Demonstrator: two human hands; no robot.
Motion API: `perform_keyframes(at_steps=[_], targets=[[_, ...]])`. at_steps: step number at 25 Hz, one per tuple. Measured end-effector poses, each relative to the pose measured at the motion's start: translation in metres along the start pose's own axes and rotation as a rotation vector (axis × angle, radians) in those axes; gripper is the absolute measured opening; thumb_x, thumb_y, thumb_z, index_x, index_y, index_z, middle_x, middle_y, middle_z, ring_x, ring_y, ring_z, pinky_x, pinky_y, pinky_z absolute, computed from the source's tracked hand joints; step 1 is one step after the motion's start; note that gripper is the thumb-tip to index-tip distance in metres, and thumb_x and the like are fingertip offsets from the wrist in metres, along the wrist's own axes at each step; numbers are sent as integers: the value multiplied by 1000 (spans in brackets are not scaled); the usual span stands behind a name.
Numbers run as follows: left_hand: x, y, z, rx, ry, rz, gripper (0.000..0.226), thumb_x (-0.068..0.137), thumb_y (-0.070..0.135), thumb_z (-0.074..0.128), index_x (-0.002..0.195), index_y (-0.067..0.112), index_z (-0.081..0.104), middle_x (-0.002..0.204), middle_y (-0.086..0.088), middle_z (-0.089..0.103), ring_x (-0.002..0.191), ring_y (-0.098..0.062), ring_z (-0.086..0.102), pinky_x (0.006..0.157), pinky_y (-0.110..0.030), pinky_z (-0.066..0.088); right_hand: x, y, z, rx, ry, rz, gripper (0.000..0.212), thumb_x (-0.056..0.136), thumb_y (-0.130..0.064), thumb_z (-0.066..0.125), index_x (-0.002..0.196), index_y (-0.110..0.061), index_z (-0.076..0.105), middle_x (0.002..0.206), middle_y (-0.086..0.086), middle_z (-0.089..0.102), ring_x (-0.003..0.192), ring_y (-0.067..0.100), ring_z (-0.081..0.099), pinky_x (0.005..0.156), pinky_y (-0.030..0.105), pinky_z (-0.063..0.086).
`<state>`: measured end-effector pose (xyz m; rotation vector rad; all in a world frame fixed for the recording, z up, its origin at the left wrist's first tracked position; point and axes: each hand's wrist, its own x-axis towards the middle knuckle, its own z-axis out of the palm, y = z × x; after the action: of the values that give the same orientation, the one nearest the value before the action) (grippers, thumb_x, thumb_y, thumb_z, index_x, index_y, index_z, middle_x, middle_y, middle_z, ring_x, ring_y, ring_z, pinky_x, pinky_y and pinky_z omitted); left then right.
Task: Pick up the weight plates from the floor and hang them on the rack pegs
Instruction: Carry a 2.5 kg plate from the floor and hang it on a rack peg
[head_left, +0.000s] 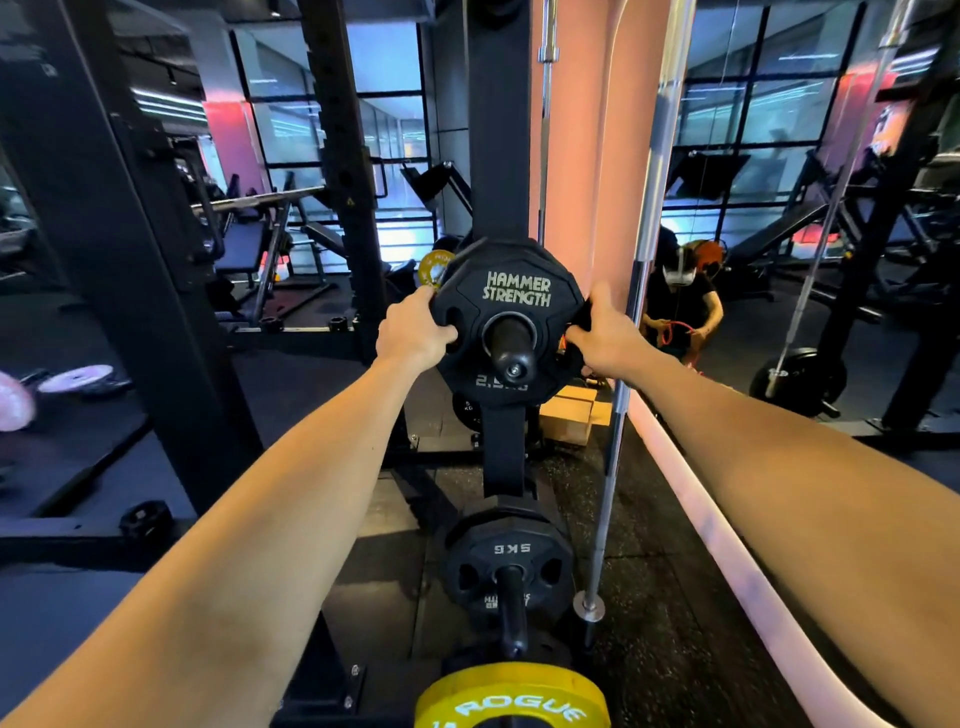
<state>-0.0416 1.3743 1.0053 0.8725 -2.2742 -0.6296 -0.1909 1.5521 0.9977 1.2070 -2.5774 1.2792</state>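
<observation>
Head view: both my hands hold the black Hammer Strength plate (511, 322), left hand (413, 332) and right hand (605, 340) in a closed grip on its edges, already threaded on the upper peg (511, 348). 5 kg plate (509, 564) hangs below. Pink plates (78, 376) on the floor look left to do.

And we're in a gym, a commercial weight room by the look of it: black steel rack uprights (332, 130), Hammer Strength plates (511, 317) on storage pegs, a yellow Rogue bumper plate (511, 699) down low, barbells (631, 332) standing on end, benches (244, 244) behind, dark rubber flooring (675, 597), and a wall mirror (805, 208) on the right.
</observation>
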Motion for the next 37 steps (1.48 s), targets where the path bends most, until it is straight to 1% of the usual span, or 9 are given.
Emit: perform_keyframes(at_steps=[8,13,17,19,21,23,26,32,37], targets=[[40,-2,15,31,3,-26,32,85,20,67,115,19,56,112,-11,62,100,-34,58,71,-37,42,39,11,8,18,-35,54,29,93,-20,50,98,-21,21,100,16,53,91,39,60,81,54,51],[43,-2,18,38,26,-24,40,84,19,69,121,19,56,112,-11,63,102,-35,59,72,-39,45,46,12,8,18,-58,61,31,93,-19,51,100,-22,21,96,15,54,91,37,60,65,40,46],[41,-10,17,-23,-47,-1,35,85,25,68,116,18,53,111,-7,64,102,-32,59,74,-37,44,44,11,9,121,-62,103,31,93,-15,53,108,-19,26,110,15,52,99,36,59,73,43,54],[36,-19,18,-128,-106,-30,40,86,32,66,119,18,49,117,-5,61,106,-28,57,79,-36,44,35,14,10,199,-55,120,40,92,-13,57,122,-13,31,110,14,52,91,28,57,61,26,56],[23,-32,19,-237,-146,-115,49,84,40,66,123,20,44,121,-3,58,105,-24,57,83,-39,50,19,23,12,229,-45,146,53,90,-10,61,134,-8,30,99,22,55,74,20,54,42,13,45],[5,-47,22,-242,-186,-183,60,78,47,68,126,21,42,123,-1,57,107,-23,56,86,-40,52,1,38,19,181,-84,200,50,91,-13,60,133,-10,33,105,22,56,79,22,55,52,21,50],[-40,-72,37,-155,-290,-249,65,79,49,68,133,22,44,125,0,53,109,-22,55,86,-35,47,-30,68,35,70,-211,254,50,89,-29,62,130,-13,38,120,10,55,93,22,48,78,34,45],[-232,-139,99,-62,-524,-471,56,83,49,67,127,19,50,107,2,59,101,-20,56,80,-31,45,-171,138,101,-81,-603,320,49,87,-44,61,126,-17,52,117,3,57,111,24,55,89,32,44],[-396,-174,135,-9,-660,-687,48,79,53,69,114,21,60,116,0,60,111,-22,55,93,-34,45,-313,188,154,-160,-903,408,49,87,-41,61,127,-15,52,126,7,56,114,27,54,83,32,42]])
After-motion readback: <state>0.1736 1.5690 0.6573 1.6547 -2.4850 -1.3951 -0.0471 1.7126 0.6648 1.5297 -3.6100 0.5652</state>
